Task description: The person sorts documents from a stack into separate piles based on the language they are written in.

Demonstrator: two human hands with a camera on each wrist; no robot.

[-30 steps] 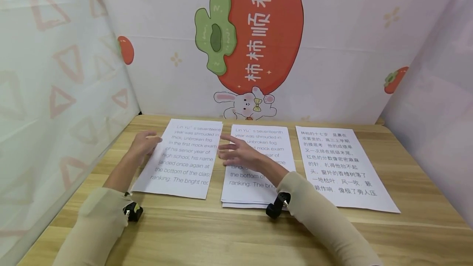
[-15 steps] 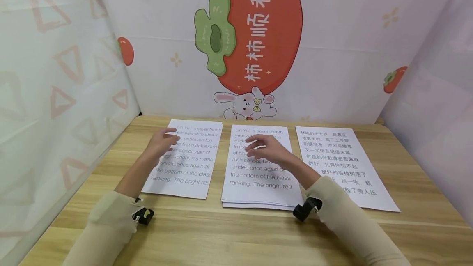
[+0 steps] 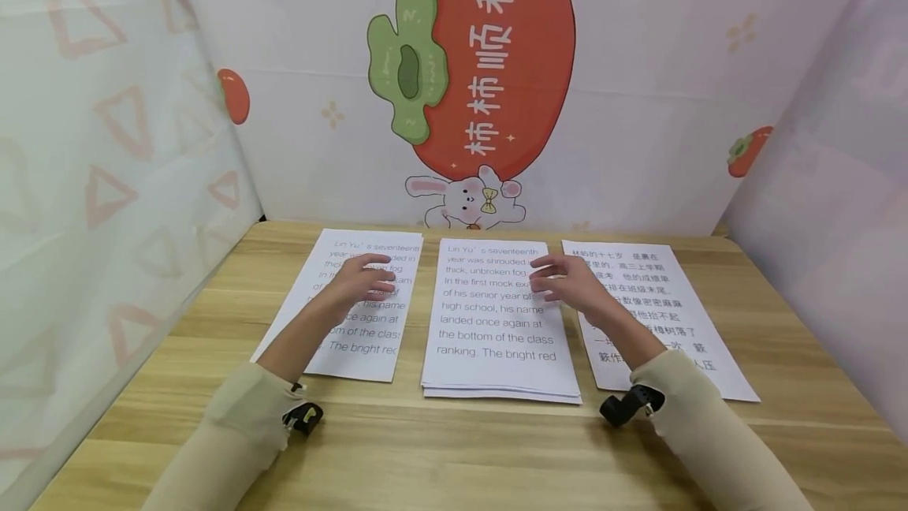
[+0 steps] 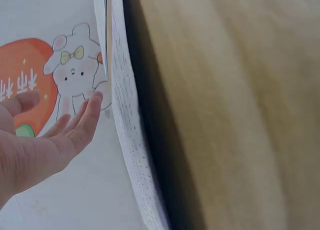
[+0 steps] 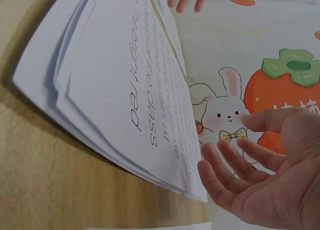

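Three lots of printed paper lie side by side on the wooden table. My left hand (image 3: 358, 282) hovers over the left English-printed sheet (image 3: 386, 326), fingers relaxed and holding nothing. In the left wrist view that hand (image 4: 55, 145) is lifted off the page, palm showing. The middle stack of English-printed sheets (image 3: 496, 322) has loosely offset lower edges. Between this stack and the right sheet with Chinese print (image 3: 684, 314), my right hand (image 3: 574, 282) hangs in the air with fingers loosely spread. The right wrist view shows that hand (image 5: 270, 182) bare of any object, beside the stack.
A pale wall cloth (image 3: 638, 140) with persimmon and rabbit prints stands behind the table (image 3: 454, 448). White patterned cloth (image 3: 128, 259) flanks the left side, and another pale cloth (image 3: 844, 203) the right. A small black wrist camera (image 3: 624, 404) hangs below the right sleeve.
Both hands have moved to the right above the papers: the left from the left sheet's edge to over its middle, the right from the stack's left edge past its right edge. The papers stay put.
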